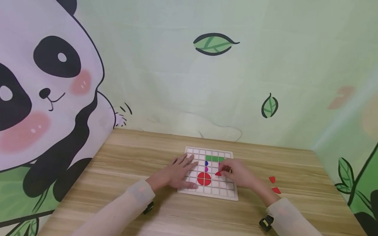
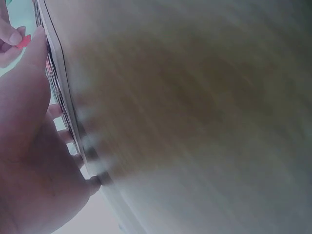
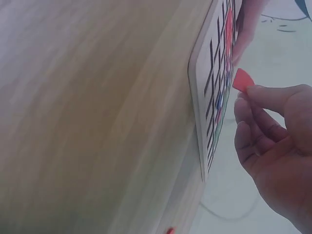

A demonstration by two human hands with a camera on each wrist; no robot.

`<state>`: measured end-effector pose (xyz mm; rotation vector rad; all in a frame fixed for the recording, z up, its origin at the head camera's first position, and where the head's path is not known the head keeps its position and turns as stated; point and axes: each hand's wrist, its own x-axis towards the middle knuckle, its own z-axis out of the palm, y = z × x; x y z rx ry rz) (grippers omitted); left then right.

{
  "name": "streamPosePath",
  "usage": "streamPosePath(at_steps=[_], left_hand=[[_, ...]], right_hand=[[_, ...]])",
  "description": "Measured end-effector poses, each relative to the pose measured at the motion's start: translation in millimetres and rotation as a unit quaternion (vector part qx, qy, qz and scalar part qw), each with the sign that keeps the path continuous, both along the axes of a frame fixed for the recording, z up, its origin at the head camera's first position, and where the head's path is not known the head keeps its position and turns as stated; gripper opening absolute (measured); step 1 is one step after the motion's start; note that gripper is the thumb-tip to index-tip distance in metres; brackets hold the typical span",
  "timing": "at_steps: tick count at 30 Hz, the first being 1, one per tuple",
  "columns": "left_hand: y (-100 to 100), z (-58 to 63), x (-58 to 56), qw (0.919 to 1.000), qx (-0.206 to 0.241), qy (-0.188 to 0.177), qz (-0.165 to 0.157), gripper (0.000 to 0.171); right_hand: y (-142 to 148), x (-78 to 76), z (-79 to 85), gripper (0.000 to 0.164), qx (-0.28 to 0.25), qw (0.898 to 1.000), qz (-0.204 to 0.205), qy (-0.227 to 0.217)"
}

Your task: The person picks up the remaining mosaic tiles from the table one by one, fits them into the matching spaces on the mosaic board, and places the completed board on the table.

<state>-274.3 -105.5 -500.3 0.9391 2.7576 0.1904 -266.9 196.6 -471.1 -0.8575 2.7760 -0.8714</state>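
A white grid board lies on the wooden table. My left hand rests on its left side with the fingers straight and spread. Over the right part of the board, my right hand pinches a red quarter-circle piece between thumb and fingertips. In the right wrist view that piece is held apart from the board surface. On the grid sit a red circle made of quarter pieces, a green strip, a blue piece and a magenta piece. My right fingers partly cover another magenta piece.
Two loose red pieces, one farther back and one nearer, lie on the table right of the board. Behind the table hangs a cloth backdrop with a panda and leaves.
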Motion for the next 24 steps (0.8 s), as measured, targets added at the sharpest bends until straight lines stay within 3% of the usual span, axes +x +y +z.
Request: streamPosePath(at_steps=[7,19,24], left_hand=[[-1.3,-4.9,-2.1,1.0,0.002,0.002,0.002,0.103],[-1.4,-3.9,-1.0,1.0,0.005,0.0,0.0,0.103],[-1.4,-2.8,-0.1,1.0,0.006,0.001,0.0,0.102]], right_hand=[[-10.6,-5.3,-7.7,0.013,0.0,1.0,-0.005,-0.007],[-9.7,-11.4,-13.1,0.012,-0.012,0.997,0.0,-0.074],[-9.3,-11.8,-15.8,0.011,-0.012,0.998,0.005,-0.066]])
